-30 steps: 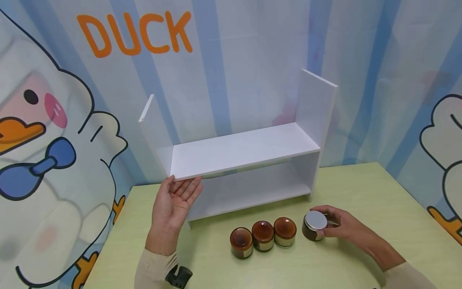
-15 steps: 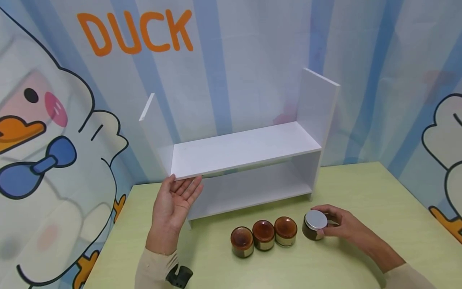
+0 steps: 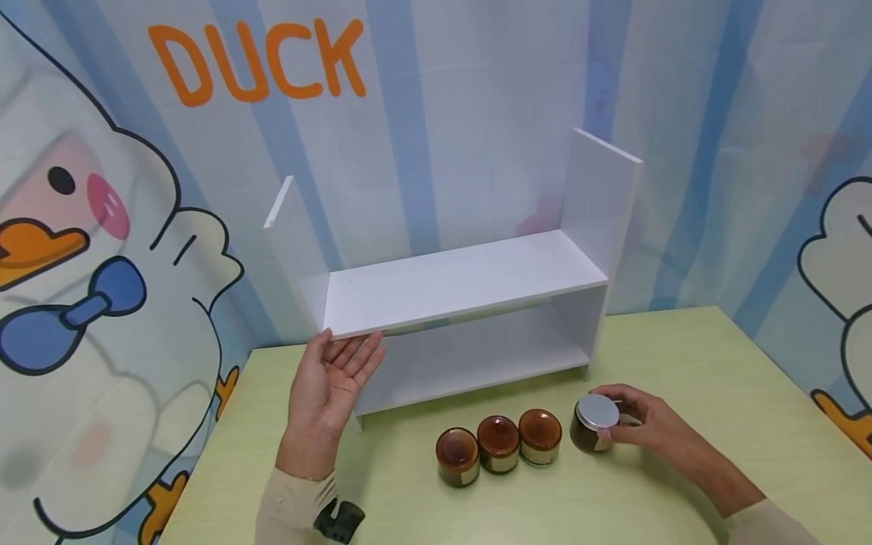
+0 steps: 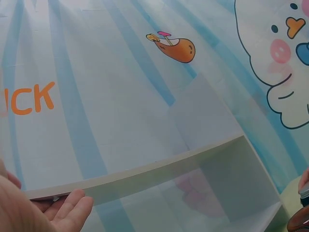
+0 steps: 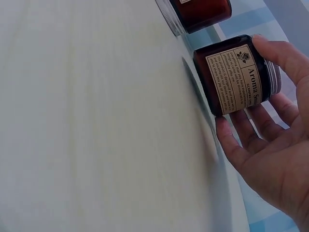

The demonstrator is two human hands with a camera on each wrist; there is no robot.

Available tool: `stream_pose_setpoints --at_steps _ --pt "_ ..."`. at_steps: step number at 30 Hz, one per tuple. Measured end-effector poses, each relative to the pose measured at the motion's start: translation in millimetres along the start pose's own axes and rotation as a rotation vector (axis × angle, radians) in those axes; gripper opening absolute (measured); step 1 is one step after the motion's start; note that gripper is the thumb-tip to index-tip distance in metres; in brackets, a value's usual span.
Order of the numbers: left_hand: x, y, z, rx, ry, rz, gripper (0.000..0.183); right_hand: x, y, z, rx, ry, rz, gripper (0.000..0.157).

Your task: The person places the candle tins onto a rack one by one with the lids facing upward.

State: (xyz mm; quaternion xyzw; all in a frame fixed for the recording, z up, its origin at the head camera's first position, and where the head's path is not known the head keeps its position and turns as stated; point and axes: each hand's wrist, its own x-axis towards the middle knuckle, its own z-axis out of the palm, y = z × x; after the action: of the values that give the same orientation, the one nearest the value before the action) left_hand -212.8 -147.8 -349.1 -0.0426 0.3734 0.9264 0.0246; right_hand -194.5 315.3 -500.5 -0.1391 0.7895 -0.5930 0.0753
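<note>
A white two-tier shelf (image 3: 463, 284) stands at the back of the table. My left hand (image 3: 327, 390) holds its upper board at the front left corner, palm up, with fingers (image 4: 75, 210) under the board and thumb at its edge. My right hand (image 3: 654, 424) grips a dark amber scented candle jar (image 5: 231, 77) between thumb and fingers. This jar has its silver lid (image 3: 598, 412) up, and its label faces the right wrist camera. To its left, three amber jars stand bottom up in a row: left (image 3: 457, 454), middle (image 3: 498, 443) and right (image 3: 540, 435).
The pale yellow-green table (image 3: 681, 363) runs back to a striped blue and white backdrop (image 3: 477, 113) printed with cartoon ducks. The shelf's side panel (image 3: 602, 197) rises at the right. A black strap (image 3: 339, 521) is worn at the left wrist.
Both hands keep their places. The silver-lidded jar tilts very slightly in the right hand, and the head view shifts a little.
</note>
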Motion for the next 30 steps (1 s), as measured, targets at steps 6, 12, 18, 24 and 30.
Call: stream_pose_setpoints --at_steps 6,12,18,24,30 --pt "0.4 0.4 -0.8 -0.006 0.001 0.003 0.045 1 -12 -1.3 -0.034 0.019 -0.004 0.05" --pt "1.5 1.2 -0.5 -0.018 0.016 -0.005 0.044 3 -23 0.2 -0.035 0.015 -0.036 0.048" --pt "2.8 1.1 -0.4 -0.022 0.018 -0.009 0.045 5 -34 1.9 -0.057 0.027 -0.034 0.047" --pt "3.0 0.2 -0.7 -0.022 0.02 -0.012 0.045 7 -44 4.5 -0.079 0.057 -0.01 0.049" --pt "2.9 -0.4 -0.7 -0.02 0.017 -0.012 0.046 9 -55 6.8 -0.082 0.078 -0.005 0.049"
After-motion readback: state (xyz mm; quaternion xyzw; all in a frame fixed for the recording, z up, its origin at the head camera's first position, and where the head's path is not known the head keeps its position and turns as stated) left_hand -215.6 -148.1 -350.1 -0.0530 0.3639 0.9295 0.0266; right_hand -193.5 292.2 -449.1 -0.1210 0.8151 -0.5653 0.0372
